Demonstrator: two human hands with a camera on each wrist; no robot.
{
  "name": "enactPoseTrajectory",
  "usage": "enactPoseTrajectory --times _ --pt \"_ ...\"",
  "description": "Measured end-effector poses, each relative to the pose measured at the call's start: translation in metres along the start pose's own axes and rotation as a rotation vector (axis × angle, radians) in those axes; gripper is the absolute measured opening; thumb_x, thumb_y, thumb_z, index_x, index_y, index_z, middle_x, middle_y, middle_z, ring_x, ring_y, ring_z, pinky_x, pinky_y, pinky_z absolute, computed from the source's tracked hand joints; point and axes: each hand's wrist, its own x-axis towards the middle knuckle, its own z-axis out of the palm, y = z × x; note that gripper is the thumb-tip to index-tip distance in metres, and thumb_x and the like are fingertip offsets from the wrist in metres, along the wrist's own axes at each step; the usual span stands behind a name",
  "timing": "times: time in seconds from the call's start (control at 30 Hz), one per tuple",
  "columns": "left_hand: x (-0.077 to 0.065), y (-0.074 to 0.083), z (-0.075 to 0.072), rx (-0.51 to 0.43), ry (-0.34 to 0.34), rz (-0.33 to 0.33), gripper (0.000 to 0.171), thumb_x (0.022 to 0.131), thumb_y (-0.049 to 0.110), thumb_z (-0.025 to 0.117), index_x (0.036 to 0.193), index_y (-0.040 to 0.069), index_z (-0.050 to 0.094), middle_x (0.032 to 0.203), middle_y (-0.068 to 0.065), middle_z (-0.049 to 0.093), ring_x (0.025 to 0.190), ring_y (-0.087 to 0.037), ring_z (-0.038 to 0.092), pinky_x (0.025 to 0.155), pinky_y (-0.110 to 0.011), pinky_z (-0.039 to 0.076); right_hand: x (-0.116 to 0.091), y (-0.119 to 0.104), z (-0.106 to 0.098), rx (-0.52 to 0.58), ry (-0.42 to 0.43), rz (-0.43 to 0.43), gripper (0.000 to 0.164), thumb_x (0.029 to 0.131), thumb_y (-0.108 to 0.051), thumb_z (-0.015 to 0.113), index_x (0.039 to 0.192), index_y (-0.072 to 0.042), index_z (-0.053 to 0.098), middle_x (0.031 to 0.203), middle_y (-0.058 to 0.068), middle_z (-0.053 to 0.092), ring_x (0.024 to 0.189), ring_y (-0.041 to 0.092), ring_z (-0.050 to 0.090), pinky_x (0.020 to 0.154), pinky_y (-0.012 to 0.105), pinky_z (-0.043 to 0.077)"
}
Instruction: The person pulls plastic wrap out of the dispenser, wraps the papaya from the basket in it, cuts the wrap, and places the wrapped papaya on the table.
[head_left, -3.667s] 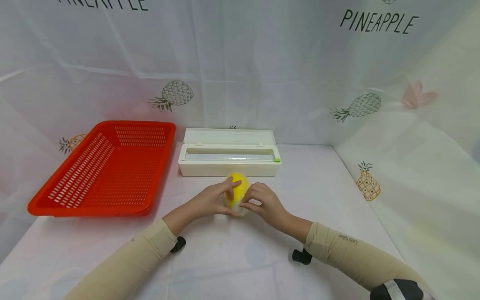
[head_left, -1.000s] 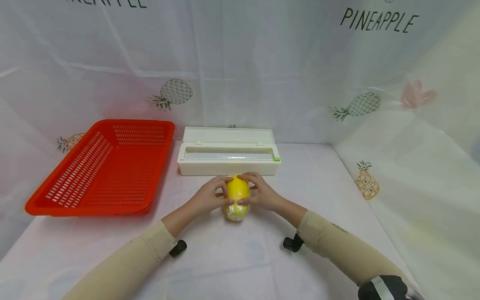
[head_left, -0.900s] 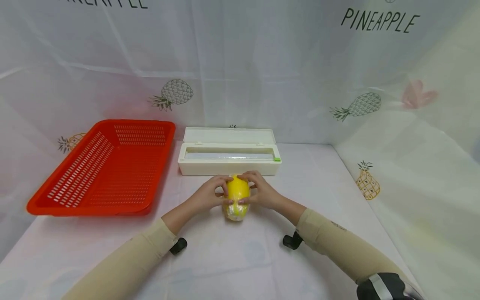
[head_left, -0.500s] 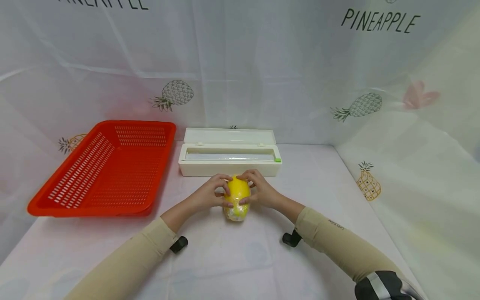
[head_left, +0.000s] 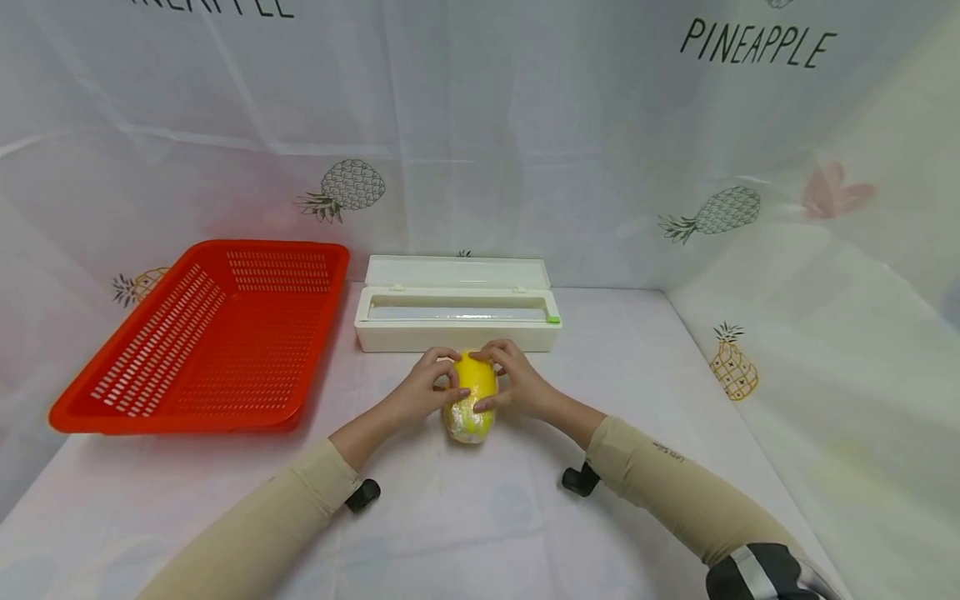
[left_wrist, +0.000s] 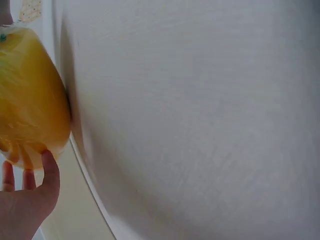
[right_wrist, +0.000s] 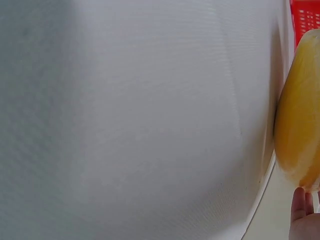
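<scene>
A yellow oval fruit (head_left: 474,382) wrapped in clear plastic film lies on the table; its exact kind is hard to tell. Crinkled film shows at its near end. My left hand (head_left: 422,390) grips it from the left, thumb on top towards the near part and fingers bent at the far end. From the right, my right hand (head_left: 522,385) holds it the same way, the two thumbs close together. In the left wrist view the wrapped fruit (left_wrist: 30,95) fills the left edge, with fingertips (left_wrist: 47,160) against it. The right wrist view shows the fruit (right_wrist: 300,115) cut off by the frame.
Just behind the fruit stands a white cling film dispenser (head_left: 457,337), its lid (head_left: 457,271) raised and a film roll (head_left: 459,313) inside. A red plastic basket (head_left: 180,421) stands at the left. Printed curtains hang behind and at the right.
Earlier my right hand pinched the film at the fruit's near right side; now both hands hold the fruit from either side. Within the last second the fruit has shifted slightly left and my left thumb moved inward.
</scene>
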Motion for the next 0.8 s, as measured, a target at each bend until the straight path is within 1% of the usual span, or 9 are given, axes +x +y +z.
enactPoseTrajectory --times 0.1,0.23,0.37,0.5,0.57,0.67,0.8 --pt "0.0007 -0.0003 0.0000 -0.016 0.011 -0.004 0.019 0.088 0.009 0.072 0.081 0.008 0.055 0.135 -0.008 0.040 0.127 -0.032 0.037 0.095 -0.036 0.050 -0.0007 -0.0002 -0.0001 -0.013 -0.009 -0.011 0.074 0.074 -0.027 0.086 0.137 -0.007 0.052 0.134 0.012 0.038 0.122 0.029 0.038 0.097 0.042 0.046" --pt "0.0014 -0.0003 0.0006 -0.005 0.021 0.000 0.019 0.088 0.010 0.072 0.082 0.008 0.054 0.132 -0.009 0.040 0.126 -0.033 0.036 0.095 -0.038 0.050 -0.0008 0.0023 -0.0020 -0.005 -0.030 -0.036 0.072 0.077 -0.022 0.085 0.139 -0.006 0.051 0.137 0.013 0.037 0.125 0.029 0.038 0.098 0.042 0.046" --pt "0.0015 -0.0003 0.0024 0.010 0.039 -0.023 0.020 0.087 0.013 0.074 0.084 0.011 0.054 0.129 -0.009 0.040 0.127 -0.034 0.034 0.094 -0.038 0.050 -0.0001 0.0057 -0.0036 0.012 -0.052 -0.067 0.067 0.080 -0.016 0.081 0.140 -0.007 0.051 0.140 0.012 0.038 0.127 0.029 0.038 0.099 0.044 0.045" --pt "0.0011 0.0014 0.0039 0.042 0.058 -0.041 0.023 0.085 0.016 0.077 0.086 0.013 0.054 0.125 -0.009 0.041 0.124 -0.035 0.034 0.094 -0.039 0.047 0.0006 0.0063 -0.0021 0.000 -0.058 -0.074 0.065 0.084 -0.022 0.079 0.140 -0.008 0.050 0.142 0.011 0.037 0.127 0.028 0.037 0.100 0.045 0.043" --pt "0.0010 0.0024 0.0041 0.065 0.060 -0.051 0.024 0.084 0.018 0.077 0.089 0.014 0.055 0.124 -0.009 0.041 0.122 -0.034 0.034 0.093 -0.041 0.044 0.0003 0.0059 -0.0009 0.006 -0.060 -0.063 0.063 0.086 -0.024 0.077 0.141 -0.009 0.050 0.143 0.010 0.035 0.129 0.028 0.036 0.102 0.047 0.041" --pt "0.0008 0.0022 0.0035 0.094 0.065 -0.060 0.026 0.084 0.019 0.078 0.095 0.014 0.056 0.122 -0.008 0.040 0.119 -0.033 0.035 0.092 -0.043 0.042 0.0000 0.0053 0.0005 0.006 -0.074 -0.050 0.061 0.088 -0.025 0.075 0.142 -0.012 0.049 0.147 0.009 0.033 0.134 0.029 0.031 0.107 0.051 0.034" --pt "-0.0005 0.0018 0.0036 0.140 0.074 -0.074 0.037 0.081 0.024 0.081 0.106 0.014 0.055 0.121 -0.008 0.040 0.120 -0.032 0.034 0.097 -0.046 0.040 -0.0007 0.0039 -0.0001 -0.044 -0.100 -0.068 0.066 0.087 -0.026 0.075 0.145 -0.015 0.046 0.151 0.007 0.031 0.139 0.029 0.028 0.111 0.055 0.027"
